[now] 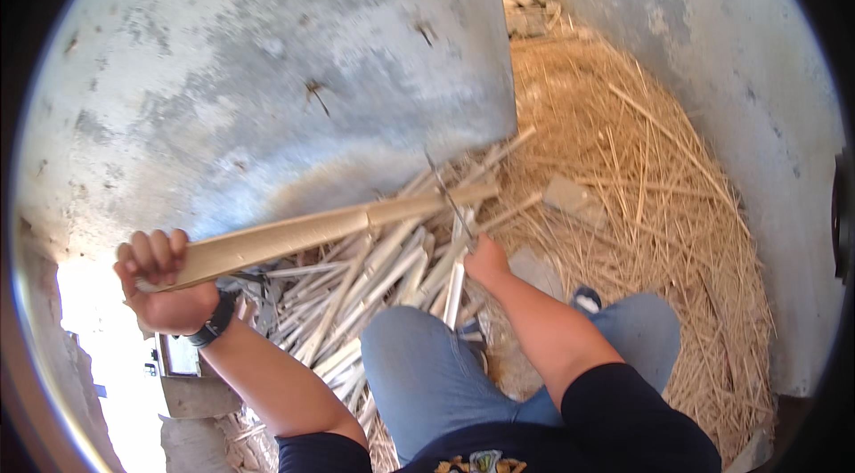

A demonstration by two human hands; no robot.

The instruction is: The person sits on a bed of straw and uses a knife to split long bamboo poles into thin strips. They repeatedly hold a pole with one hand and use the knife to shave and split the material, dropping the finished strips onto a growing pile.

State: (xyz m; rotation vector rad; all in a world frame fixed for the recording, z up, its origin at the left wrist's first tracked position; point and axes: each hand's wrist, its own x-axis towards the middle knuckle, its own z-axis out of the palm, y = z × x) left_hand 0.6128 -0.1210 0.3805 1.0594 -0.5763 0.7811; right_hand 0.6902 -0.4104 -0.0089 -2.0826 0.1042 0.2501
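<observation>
My left hand (163, 281), with a black watch on its wrist, is closed round the near left end of a long, pale split bamboo strip (294, 238). The strip slants up to the right across the space in front of my knees. In my right hand (486, 261) is the handle of a knife (450, 197) with a thin, dark, slightly curved blade. That blade crosses the strip close to its far right end; whether it cuts into it cannot be made out. My fist hides the handle.
Below the strip lies a heap of split bamboo pieces (383, 277). Shavings and thin slivers (659, 232) cover the floor at the right. A grey, stained wall (267, 72) stands ahead, another wall (757, 117) at the right. A flat block (574, 199) lies among the shavings.
</observation>
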